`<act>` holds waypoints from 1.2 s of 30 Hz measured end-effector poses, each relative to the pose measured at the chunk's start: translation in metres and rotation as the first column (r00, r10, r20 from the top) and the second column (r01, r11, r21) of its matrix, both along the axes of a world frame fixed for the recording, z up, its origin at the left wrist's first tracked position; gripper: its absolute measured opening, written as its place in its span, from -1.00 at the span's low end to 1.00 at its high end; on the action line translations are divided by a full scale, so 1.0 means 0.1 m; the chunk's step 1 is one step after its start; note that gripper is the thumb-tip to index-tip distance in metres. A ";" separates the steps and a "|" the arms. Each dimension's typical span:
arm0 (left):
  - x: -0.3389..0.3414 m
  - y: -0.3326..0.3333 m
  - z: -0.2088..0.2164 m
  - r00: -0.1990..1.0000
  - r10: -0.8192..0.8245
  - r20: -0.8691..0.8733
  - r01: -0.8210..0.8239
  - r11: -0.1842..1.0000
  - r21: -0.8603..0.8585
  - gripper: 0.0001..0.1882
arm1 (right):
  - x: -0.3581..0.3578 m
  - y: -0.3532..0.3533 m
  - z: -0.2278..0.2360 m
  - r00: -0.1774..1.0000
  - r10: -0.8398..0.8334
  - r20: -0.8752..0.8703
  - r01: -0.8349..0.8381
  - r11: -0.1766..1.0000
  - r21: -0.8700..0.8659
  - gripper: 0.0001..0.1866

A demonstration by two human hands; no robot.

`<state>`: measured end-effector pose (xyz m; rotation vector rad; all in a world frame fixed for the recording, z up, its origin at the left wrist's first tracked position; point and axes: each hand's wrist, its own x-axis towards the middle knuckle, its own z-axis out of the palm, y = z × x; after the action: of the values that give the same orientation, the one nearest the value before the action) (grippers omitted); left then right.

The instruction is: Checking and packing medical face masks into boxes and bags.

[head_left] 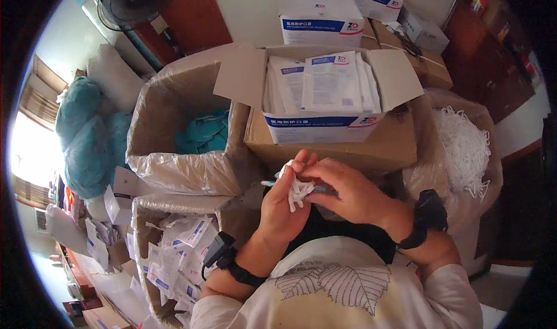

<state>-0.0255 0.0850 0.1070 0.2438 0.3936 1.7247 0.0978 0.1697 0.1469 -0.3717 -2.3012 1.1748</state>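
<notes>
In front of my chest, both hands are together around a small bundle of white elastic cords (299,194). My left hand (275,208) is closed under and along the bundle's left side, thumb up. From the right, my right hand (351,191) pinches at the bundle with its fingers bent over it. A sliver of teal material shows beside the left fingers; whether it is part of what I hold, I cannot tell. Just beyond my hands stands an open white carton (316,133), packed with flat white and blue mask pouches (331,82) standing upright.
A large brown box (394,134) supports the carton. To the left, a plastic-lined box (185,169) holds teal masks (204,134); nearer, another (145,213) holds loose pouches (183,250). White cords (464,146) heap in a lined box at right. Closed cartons (319,21) stack behind.
</notes>
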 end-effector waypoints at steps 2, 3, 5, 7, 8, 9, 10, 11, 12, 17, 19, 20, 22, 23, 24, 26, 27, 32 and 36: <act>-0.01 -0.01 -0.04 1.000 -0.015 -0.013 0.015 1.000 0.020 -0.79 | -0.04 0.00 -0.09 0.999 0.004 0.033 -0.006 0.999 0.043 -0.79; -0.03 -0.02 -0.04 1.000 -0.018 0.005 0.018 1.000 0.008 -0.78 | -0.05 0.01 -0.13 0.999 0.006 0.045 -0.006 1.000 0.003 -0.80; -0.08 -0.05 -0.04 0.999 -0.025 0.042 0.026 1.000 -0.015 -0.78 | -0.03 0.06 -0.13 0.988 0.072 0.139 -0.024 0.946 -0.322 -0.80; -0.12 -0.08 -0.04 0.999 -0.041 0.026 0.041 0.999 -0.014 -0.78 | 0.02 0.14 -0.04 0.940 0.252 0.232 0.029 0.615 -0.788 -0.78; -0.13 -0.09 -0.04 0.999 -0.050 0.018 0.050 0.999 -0.015 -0.78 | 0.01 0.13 -0.04 0.947 0.241 0.215 0.033 0.589 -0.807 -0.76; -0.12 -0.09 -0.04 0.999 -0.049 0.001 0.049 0.998 -0.039 -0.78 | -0.01 0.11 -0.04 0.953 0.228 0.198 0.037 0.562 -0.826 -0.74; -0.10 -0.10 -0.03 0.999 -0.048 -0.017 0.047 0.997 -0.063 -0.79 | -0.03 0.09 -0.04 0.960 0.214 0.182 0.041 0.535 -0.844 -0.72; -0.08 -0.10 -0.02 0.998 -0.049 -0.034 0.046 0.995 -0.086 -0.79 | -0.05 0.06 -0.06 0.968 0.177 0.179 0.011 0.680 -0.734 -0.72; -0.07 -0.09 -0.05 0.995 -0.027 -0.091 0.017 0.994 -0.109 -0.78 | -0.07 0.01 -0.09 0.976 0.141 0.168 -0.013 0.801 -0.598 -0.73; -0.01 -0.05 -0.12 0.965 0.011 -0.263 -0.074 0.970 -0.233 -0.76 | -0.10 -0.11 -0.11 0.981 0.049 0.190 -0.033 0.996 -0.089 -0.80; 0.03 -0.04 -0.11 0.957 0.018 -0.288 -0.089 0.968 -0.235 -0.75 | -0.10 -0.13 -0.19 0.971 0.044 0.235 -0.043 0.999 -0.010 -0.79; 0.04 -0.04 -0.11 0.953 0.024 -0.302 -0.098 0.967 -0.234 -0.74 | -0.10 -0.13 -0.20 0.966 0.041 0.256 -0.051 0.998 0.030 -0.78; -0.03 -0.05 -0.12 0.991 -0.059 -0.116 0.034 0.978 -0.204 -0.69 | -0.06 -0.09 -0.21 0.944 0.153 0.294 -0.114 0.983 -0.144 -0.74; -0.07 -0.07 -0.13 0.995 -0.100 -0.024 0.094 0.979 -0.179 -0.66 | -0.05 -0.05 -0.20 0.929 0.212 0.304 -0.145 0.962 -0.230 -0.72; -0.08 -0.08 -0.16 0.994 -0.104 0.015 0.105 0.986 -0.131 -0.66 | -0.03 0.01 -0.19 0.913 0.309 0.267 -0.137 0.848 -0.512 -0.70; -0.10 -0.09 -0.20 0.988 -0.120 0.093 0.124 0.992 -0.032 -0.64 | 0.01 0.15 -0.17 0.887 0.445 0.120 -0.080 0.406 -0.910 -0.67; -0.10 -0.08 -0.17 0.984 -0.145 0.100 0.152 0.986 -0.071 -0.66 | 0.04 0.11 -0.15 0.924 0.381 0.035 -0.061 0.237 -0.970 -0.63; -0.05 -0.06 -0.11 0.982 -0.145 0.124 0.165 0.971 -0.172 -0.69 | 0.05 0.09 -0.18 0.947 0.301 0.109 0.004 0.328 -0.945 -0.67; -0.08 -0.08 -0.28 0.977 -0.196 0.090 0.198 0.980 -0.022 -0.68 | -0.01 0.03 -0.17 0.956 0.133 0.260 0.044 0.815 -0.578 -0.69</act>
<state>-0.0334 0.0775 0.0792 0.1780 0.3201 1.5277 0.0969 0.1724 0.1294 -0.7585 -2.1369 1.9631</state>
